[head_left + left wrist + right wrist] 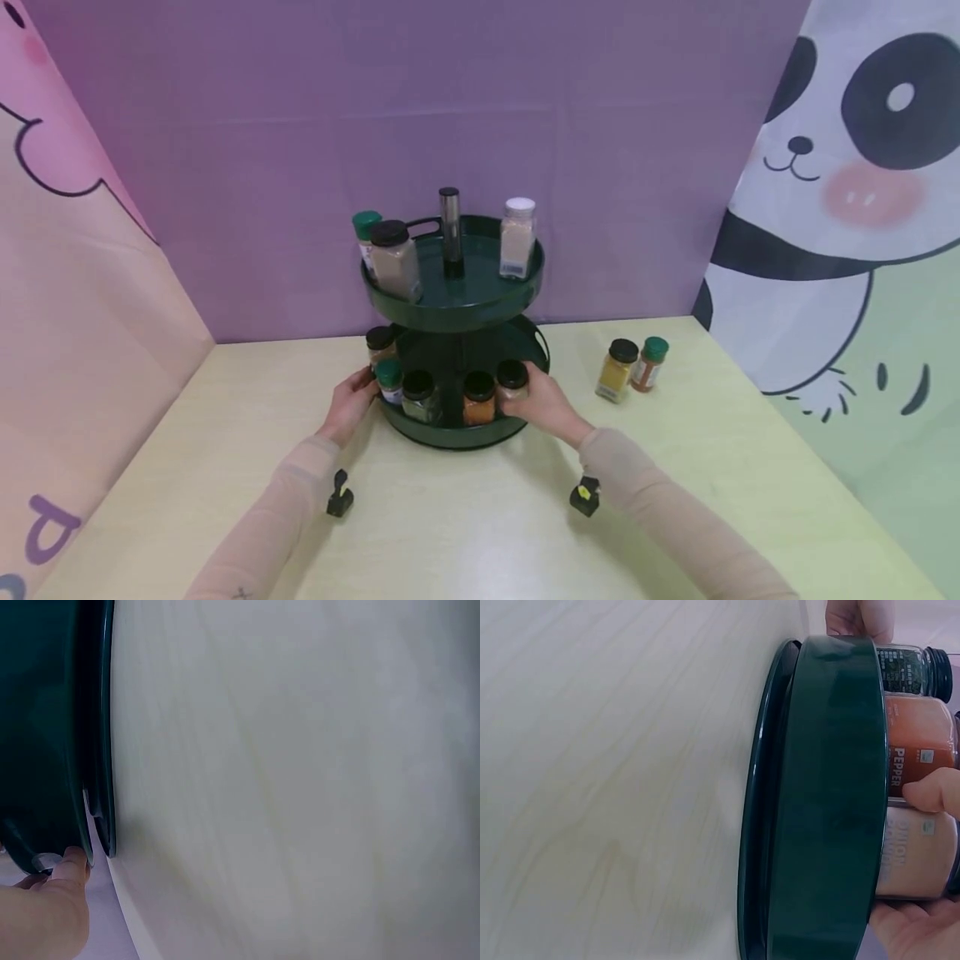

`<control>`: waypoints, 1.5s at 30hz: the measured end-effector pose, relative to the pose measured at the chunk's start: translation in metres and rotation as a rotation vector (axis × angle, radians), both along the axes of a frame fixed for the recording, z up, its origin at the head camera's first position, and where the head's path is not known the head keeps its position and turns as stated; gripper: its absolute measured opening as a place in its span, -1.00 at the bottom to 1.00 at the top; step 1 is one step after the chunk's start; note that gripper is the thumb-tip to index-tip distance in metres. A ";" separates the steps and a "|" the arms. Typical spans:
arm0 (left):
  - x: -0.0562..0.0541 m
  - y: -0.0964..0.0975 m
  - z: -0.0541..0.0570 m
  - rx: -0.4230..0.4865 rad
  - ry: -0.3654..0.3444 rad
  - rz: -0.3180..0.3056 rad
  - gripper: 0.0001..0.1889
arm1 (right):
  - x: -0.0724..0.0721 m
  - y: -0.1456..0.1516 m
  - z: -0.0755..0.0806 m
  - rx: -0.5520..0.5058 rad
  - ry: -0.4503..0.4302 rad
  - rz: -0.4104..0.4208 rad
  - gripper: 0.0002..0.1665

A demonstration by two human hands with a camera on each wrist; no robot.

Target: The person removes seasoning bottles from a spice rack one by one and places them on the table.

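Note:
A dark green two-tier lazy Susan (453, 439) stands on the table. My left hand (350, 407) grips its lower tray's left rim by the handle cutout; the left wrist view has a finger at that cutout. With my right hand (546, 407) I hold an onion powder jar (915, 851) with a black lid, thumb on one side and fingers on the other. It stands inside the lower tray's right front. Beside it is an orange pepper jar (922, 742), then a jar of green herbs (422, 402). A green-lidded jar (389, 379) and a black-lidded jar (381, 346) stand near my left hand.
On the upper tray (457, 317) are a white-capped jar (517, 242), a large black-lidded jar (397, 265) and a green-lidded jar (365, 229), around a metal post (450, 221). A yellow spice jar (617, 372) and a green-capped jar (648, 367) stand on the table at right.

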State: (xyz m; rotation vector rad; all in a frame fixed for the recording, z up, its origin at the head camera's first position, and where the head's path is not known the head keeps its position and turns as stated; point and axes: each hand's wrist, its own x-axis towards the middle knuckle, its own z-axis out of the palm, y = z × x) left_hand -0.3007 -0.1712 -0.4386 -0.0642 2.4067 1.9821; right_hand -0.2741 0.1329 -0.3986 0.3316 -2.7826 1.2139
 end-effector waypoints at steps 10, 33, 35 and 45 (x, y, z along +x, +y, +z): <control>0.000 0.000 0.001 -0.023 0.000 0.005 -0.44 | -0.001 -0.003 0.000 0.008 0.017 -0.011 -0.28; 0.001 0.000 0.001 -0.021 -0.019 0.010 -0.45 | 0.002 -0.003 0.001 -0.017 0.020 -0.026 -0.36; 0.001 0.000 0.001 -0.015 -0.020 0.007 -0.45 | 0.001 -0.003 0.001 -0.014 0.026 -0.028 -0.36; 0.002 0.000 0.002 -0.015 -0.027 -0.005 -0.43 | 0.000 -0.002 0.000 -0.020 0.025 -0.044 -0.35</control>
